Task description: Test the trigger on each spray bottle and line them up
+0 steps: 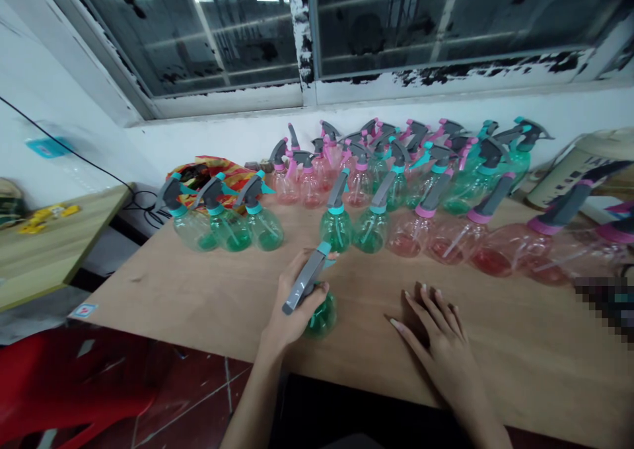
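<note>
spray bottles on a table (163, 290); clock positions were read from the held green bottle (321, 320), twelve toward the window (193, 39). hazards, left to right: at ten o'clock three green bottles (230, 228) stood close together, and a wide swing of the left forearm could have toppled them into one another. the left hand (290, 320), at nine o'clock, was curled around the upper part of the held green bottle, below its grey trigger head (304, 280); a loosened grip might have let the bottle roll off the near edge, and a careless squeeze of the lever could have sprayed liquid. two further green bottles (372, 228), between twelve and one, risked a bump from a forward push. the right hand (438, 343), between three and four, was empty, palm down, fingers spread; sliding forward, it could have upset the row of pink bottles (443, 247) at two o'clock.

concealed features, left to right: the red and yellow bag (218, 168), near eleven, had unidentifiable contents. fingers covered the held bottle's collar, and full contact of its base with the table was uncertain. the rear cluster (396, 188), at one, overlapped too much to count. toward two, the frame cut the last pink bottle (601, 254); at three, a pixelated patch (609, 304) masked whatever lay there.
</note>
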A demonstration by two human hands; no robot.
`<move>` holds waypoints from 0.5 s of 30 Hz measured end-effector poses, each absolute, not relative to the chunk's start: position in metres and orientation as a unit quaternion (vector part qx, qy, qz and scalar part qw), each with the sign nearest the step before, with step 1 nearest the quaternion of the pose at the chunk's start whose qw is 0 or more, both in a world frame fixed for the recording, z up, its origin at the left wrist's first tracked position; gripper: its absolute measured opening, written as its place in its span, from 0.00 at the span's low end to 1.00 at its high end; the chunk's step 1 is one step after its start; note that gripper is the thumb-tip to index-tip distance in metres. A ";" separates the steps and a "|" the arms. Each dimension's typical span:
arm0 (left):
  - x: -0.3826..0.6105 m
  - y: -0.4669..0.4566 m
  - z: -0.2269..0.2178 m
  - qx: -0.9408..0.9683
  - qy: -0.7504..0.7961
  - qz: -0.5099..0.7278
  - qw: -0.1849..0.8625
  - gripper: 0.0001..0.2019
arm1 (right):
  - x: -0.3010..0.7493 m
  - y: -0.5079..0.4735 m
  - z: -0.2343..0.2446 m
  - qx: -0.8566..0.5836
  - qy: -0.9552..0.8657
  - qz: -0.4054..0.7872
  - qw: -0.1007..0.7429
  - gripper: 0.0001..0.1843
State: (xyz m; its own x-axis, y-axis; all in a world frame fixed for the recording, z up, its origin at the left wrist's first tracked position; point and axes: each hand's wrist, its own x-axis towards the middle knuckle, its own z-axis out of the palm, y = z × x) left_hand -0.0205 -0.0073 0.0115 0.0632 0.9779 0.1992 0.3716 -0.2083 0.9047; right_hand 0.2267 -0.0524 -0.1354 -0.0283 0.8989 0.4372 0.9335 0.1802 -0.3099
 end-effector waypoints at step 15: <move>-0.017 -0.007 0.004 0.638 0.519 0.435 0.366 0.22 | 0.227 -0.052 -0.136 -0.640 -0.717 -0.025 0.274 0.38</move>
State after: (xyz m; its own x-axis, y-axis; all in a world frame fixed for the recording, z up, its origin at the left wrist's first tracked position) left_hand -0.0169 -0.0074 0.0045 0.0831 0.9810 0.1751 0.3445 -0.1931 0.9187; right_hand 0.2274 -0.0524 -0.1363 -0.0309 0.9047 0.4249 0.9324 0.1793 -0.3139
